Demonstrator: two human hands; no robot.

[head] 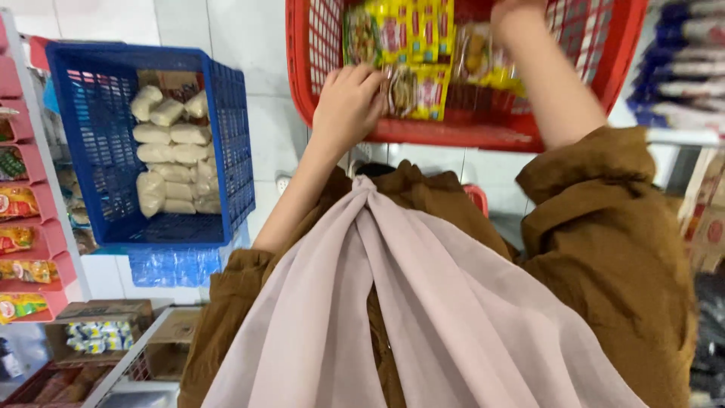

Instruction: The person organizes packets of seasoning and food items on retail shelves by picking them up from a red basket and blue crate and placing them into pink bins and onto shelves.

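A red plastic basket [483, 134] sits ahead of me on the white tiled floor, filled with yellow and red snack packets [408, 45]. My left hand [349, 102] reaches in over the near rim, its fingers resting on the edge of a packet. Further in at the top of the view, my right hand [516, 17] is blurred and partly cut off over clear packets of snacks [476, 57]; its fingers look curled, and I cannot tell whether it holds anything. Brown sleeves and a pale pink scarf fill the lower view.
A blue crate [226, 136] with pale wrapped packets [170, 147] stands at the left. Pink shelves [41, 249] of snack packets line the far left, with cardboard boxes [106, 321] below. Dark blue packs [683, 68] hang at the upper right.
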